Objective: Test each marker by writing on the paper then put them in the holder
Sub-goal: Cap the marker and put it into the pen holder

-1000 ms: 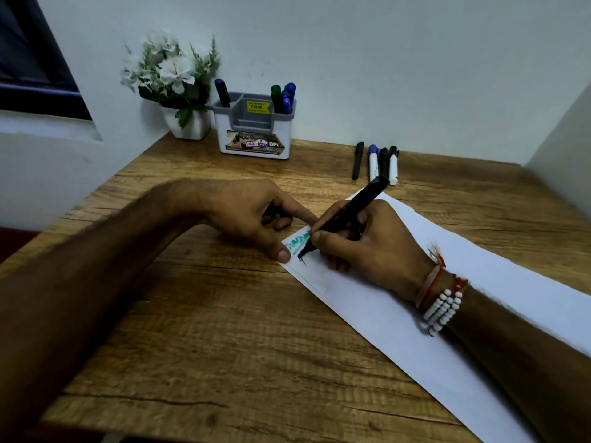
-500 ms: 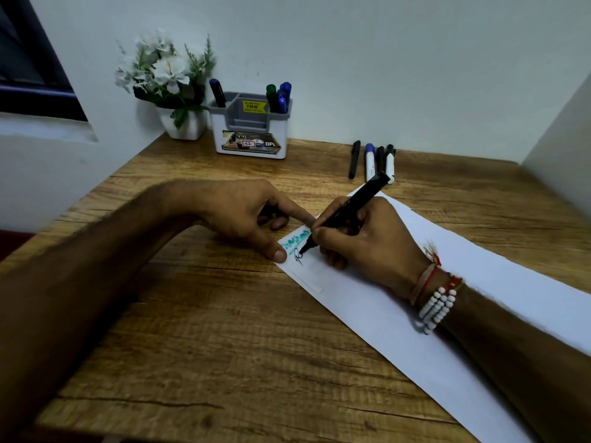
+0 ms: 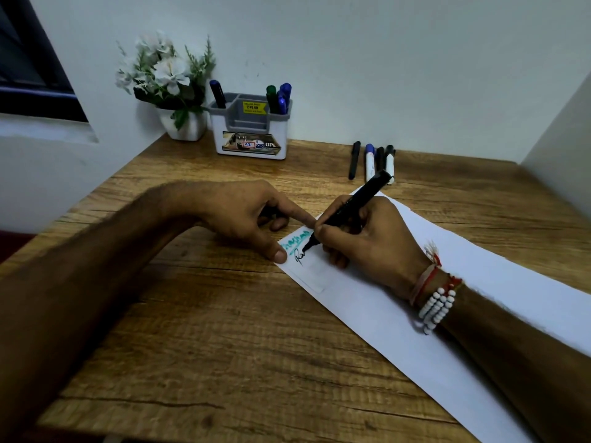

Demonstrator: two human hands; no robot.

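Observation:
My right hand (image 3: pixel 367 238) grips a black marker (image 3: pixel 351 204), and its tip touches the white paper (image 3: pixel 479 298) just under a line of green writing. Black strokes are forming there. My left hand (image 3: pixel 243 215) pins the paper's near-left corner with thumb and forefinger. A dark piece that looks like the marker's cap is tucked under its curled fingers. The grey-and-white holder (image 3: pixel 251 145) stands at the back by the wall with a dark marker on its left side and green and blue ones on its right. Several loose markers (image 3: pixel 372 161) lie side by side behind the paper.
A white pot of white flowers (image 3: pixel 179 123) stands left of the holder in the corner. The wooden table (image 3: pixel 224 330) meets walls at the back and on the right. A dark window is at the upper left.
The black marker's tip has moved a little to the right, leaving more black writing under the green line. My left hand has stayed on the paper's corner.

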